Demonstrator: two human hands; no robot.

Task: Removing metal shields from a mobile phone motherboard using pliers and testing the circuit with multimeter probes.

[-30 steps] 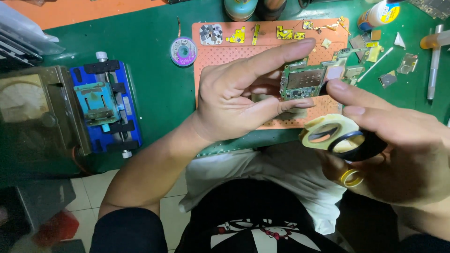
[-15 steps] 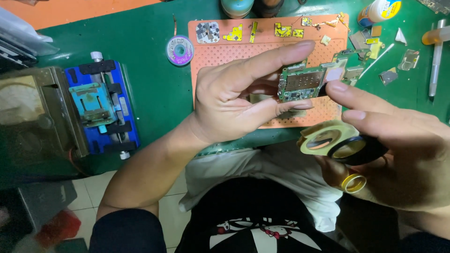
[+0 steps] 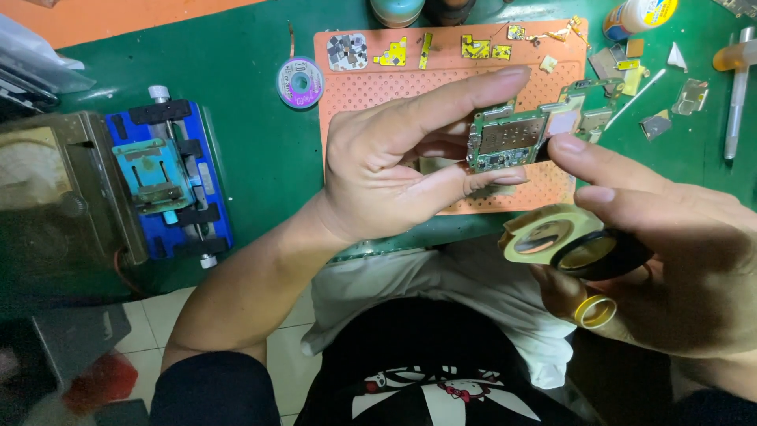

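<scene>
Both hands meet above the orange mat (image 3: 410, 83), at the near edge of the green bench (image 3: 252, 71). Left hand (image 3: 394, 158) is half closed: thumb below and forefinger stretched above pinch the left end of a small green circuit board (image 3: 509, 142), held up off the mat. Right hand (image 3: 678, 260) has its forefinger tip touching the board's right edge; its other fingers curl around two tape rolls, a pale yellow one (image 3: 544, 235) and a black one (image 3: 601, 254), which lie side by side and overlap. A gold ring (image 3: 595, 311) sits on one finger of that hand.

Containers are few. A white bottle with a yellow and blue label (image 3: 643, 13) stands at the far right corner of the mat; its contents cannot be seen. Two round vessels at the top edge, one teal (image 3: 397, 10), one dark (image 3: 449, 8), are cut off by the frame, so what they hold is unclear. Along the mat's far edge lie small yellow and grey parts (image 3: 394, 54) in a loose row, and more metal scraps (image 3: 690, 96) lie on the bench to the right, near a long pen-like tool (image 3: 735, 102).

A round purple spool (image 3: 300, 82) lies just left of the mat. Further left, a blue clamp fixture (image 3: 169, 181) holds a teal block, beside a brass-coloured box (image 3: 55, 181).
</scene>
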